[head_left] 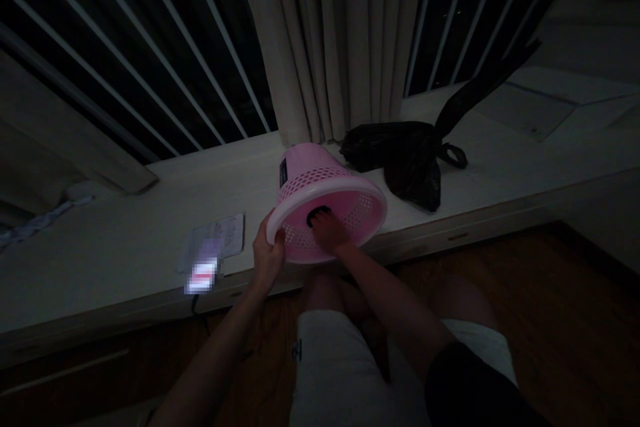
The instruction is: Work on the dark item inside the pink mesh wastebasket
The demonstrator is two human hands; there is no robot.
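A: Tipping toward the camera — pink basket [320, 177] lies on its side on the window ledge [125, 247], mouth facing the person, base pointing back at the curtain [320, 40].
B: Grips?
A: Left hand [269, 255] pinched on the near-left rim, thumb over the edge. Right hand [327, 230] is inside the mouth, fingers closed on something small and dark; can't tell what it is.
B: Axis?
A: Runs from the rim near the hands up and away to the base. Right hand is deeper in, left stays at the lip.
B: Nearby?
A: Black bag [400, 153] just right of the basket, apart. Papers [220, 240] to the left.
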